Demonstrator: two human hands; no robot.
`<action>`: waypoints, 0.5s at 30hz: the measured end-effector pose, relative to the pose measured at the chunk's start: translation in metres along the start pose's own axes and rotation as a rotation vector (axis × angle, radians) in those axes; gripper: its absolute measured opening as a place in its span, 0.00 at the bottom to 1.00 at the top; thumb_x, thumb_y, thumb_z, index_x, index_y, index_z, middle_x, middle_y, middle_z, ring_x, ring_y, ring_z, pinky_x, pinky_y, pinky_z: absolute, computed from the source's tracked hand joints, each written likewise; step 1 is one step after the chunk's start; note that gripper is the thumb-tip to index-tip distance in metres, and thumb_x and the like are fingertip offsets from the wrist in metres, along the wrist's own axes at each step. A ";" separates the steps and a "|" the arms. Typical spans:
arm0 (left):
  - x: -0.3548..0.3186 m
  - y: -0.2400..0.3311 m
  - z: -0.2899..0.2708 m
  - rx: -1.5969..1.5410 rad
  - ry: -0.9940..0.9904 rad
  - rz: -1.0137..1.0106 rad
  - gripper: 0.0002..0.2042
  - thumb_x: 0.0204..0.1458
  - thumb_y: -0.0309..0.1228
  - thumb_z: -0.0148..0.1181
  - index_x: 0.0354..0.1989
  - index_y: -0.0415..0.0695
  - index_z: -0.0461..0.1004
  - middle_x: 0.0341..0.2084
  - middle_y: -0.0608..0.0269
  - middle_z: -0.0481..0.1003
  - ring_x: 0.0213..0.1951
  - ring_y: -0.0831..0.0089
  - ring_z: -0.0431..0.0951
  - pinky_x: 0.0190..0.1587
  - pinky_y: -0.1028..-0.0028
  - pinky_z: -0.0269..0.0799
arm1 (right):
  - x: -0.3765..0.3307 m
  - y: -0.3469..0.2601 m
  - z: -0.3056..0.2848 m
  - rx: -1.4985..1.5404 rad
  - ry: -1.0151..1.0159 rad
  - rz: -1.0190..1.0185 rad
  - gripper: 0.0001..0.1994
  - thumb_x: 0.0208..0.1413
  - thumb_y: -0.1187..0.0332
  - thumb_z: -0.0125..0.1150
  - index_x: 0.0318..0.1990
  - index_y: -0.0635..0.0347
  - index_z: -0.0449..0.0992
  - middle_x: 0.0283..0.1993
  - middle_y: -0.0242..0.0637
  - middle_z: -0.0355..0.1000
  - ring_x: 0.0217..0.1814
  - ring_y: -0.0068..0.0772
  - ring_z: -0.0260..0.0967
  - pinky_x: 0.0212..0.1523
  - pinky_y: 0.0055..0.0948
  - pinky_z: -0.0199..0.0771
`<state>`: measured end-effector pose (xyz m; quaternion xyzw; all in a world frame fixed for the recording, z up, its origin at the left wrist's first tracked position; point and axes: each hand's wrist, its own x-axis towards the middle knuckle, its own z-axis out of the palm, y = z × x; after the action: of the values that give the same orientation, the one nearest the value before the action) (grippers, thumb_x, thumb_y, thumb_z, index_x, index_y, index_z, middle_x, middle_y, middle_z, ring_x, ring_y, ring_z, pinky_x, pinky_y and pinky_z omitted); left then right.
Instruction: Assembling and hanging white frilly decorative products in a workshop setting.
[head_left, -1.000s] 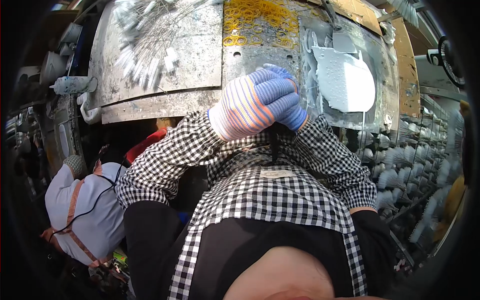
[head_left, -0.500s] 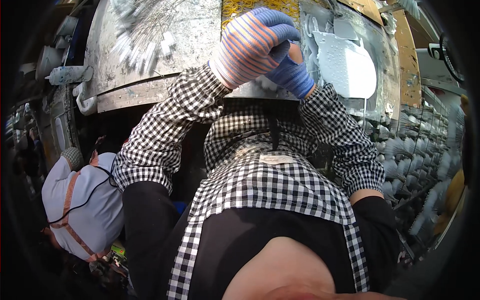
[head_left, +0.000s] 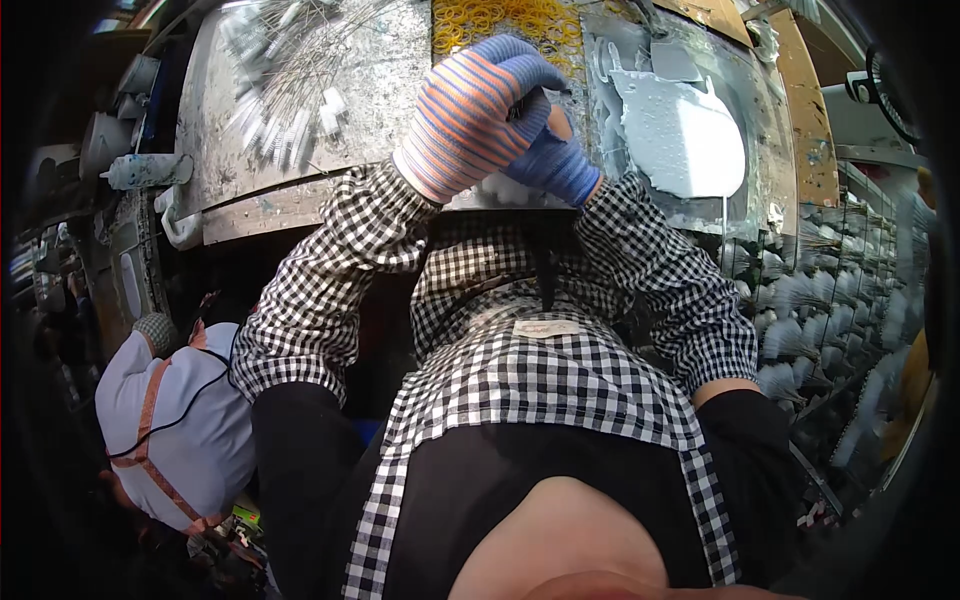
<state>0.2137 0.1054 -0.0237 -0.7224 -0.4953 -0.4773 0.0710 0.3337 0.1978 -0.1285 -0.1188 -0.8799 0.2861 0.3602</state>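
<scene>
Both my hands wear striped knit gloves and are pressed together above the near edge of a worn metal workbench (head_left: 290, 210). My left hand (head_left: 470, 110), orange and blue striped, has its fingers curled over my right hand (head_left: 555, 165), which is mostly blue and half hidden behind it. A narrow dark gap shows between the fingers, and what sits inside is hidden. A white fluffy tuft (head_left: 505, 190) lies just under the hands; I cannot tell whether it is held. Black-and-white checked sleeves run down to my chest.
On the bench lie a heap of thin white feather-like sticks (head_left: 285, 85), a pile of yellow rubber bands (head_left: 500, 18) and a white paste puddle (head_left: 685, 135). Racks of white tufted bundles (head_left: 800, 310) fill the right. Another person in light blue (head_left: 170, 420) is at lower left.
Both hands, still pressed together, have moved up and farther from my chest, over the bench. The left sleeve has stretched out with them.
</scene>
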 end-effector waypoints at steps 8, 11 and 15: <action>0.019 -0.015 0.019 0.064 -0.075 0.143 0.09 0.42 0.25 0.67 0.34 0.48 0.82 0.33 0.64 0.79 0.34 0.60 0.80 0.37 0.67 0.77 | 0.001 0.042 -0.003 -0.226 0.096 -0.045 0.11 0.49 0.61 0.69 0.35 0.55 0.76 0.31 0.36 0.76 0.33 0.39 0.77 0.34 0.35 0.76; -0.010 0.004 0.009 0.034 -0.120 0.223 0.11 0.44 0.22 0.64 0.37 0.47 0.82 0.35 0.62 0.79 0.35 0.62 0.80 0.38 0.69 0.77 | -0.003 -0.013 -0.008 0.195 0.261 -0.037 0.12 0.49 0.58 0.69 0.35 0.54 0.77 0.32 0.37 0.77 0.34 0.42 0.76 0.35 0.35 0.75; 0.035 -0.008 0.014 0.041 -0.074 -0.016 0.15 0.45 0.18 0.61 0.42 0.48 0.82 0.41 0.59 0.78 0.37 0.65 0.81 0.40 0.71 0.77 | 0.007 0.011 -0.012 0.164 0.076 0.104 0.12 0.49 0.59 0.68 0.30 0.57 0.77 0.26 0.38 0.76 0.30 0.42 0.75 0.32 0.35 0.73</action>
<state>0.2181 0.1403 -0.0072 -0.7338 -0.5131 -0.4407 0.0635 0.3368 0.2144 -0.1235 -0.1452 -0.8320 0.3707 0.3864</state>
